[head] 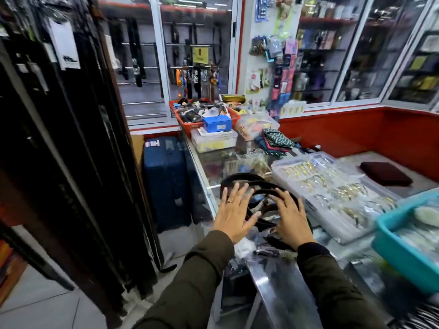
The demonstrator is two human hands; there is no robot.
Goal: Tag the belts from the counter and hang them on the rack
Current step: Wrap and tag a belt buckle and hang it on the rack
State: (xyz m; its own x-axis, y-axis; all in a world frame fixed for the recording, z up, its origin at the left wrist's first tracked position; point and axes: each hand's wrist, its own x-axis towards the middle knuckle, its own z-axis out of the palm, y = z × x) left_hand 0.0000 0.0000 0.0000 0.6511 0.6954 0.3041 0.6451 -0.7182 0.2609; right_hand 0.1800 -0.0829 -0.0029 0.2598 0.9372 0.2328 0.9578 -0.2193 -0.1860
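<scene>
A loose pile of coiled black belts [259, 184] lies on the glass counter [213, 167] in front of me. My left hand [234, 212], with a ring on one finger, hovers over the pile's left side, fingers spread. My right hand [291, 218] rests on the pile's right side, fingers spread over a belt loop; I cannot tell whether it grips anything. A tall rack [59, 129] of hanging black belts with white tags fills the left of the view. Small dark items and clear packets [263, 251] lie by my wrists.
On the counter stand clear boxes of gold jewellery [332, 188], a teal tub [403, 248], a red basket [187, 124] with a blue box, and folded cloth. A dark blue suitcase [164, 181] stands on the floor between rack and counter.
</scene>
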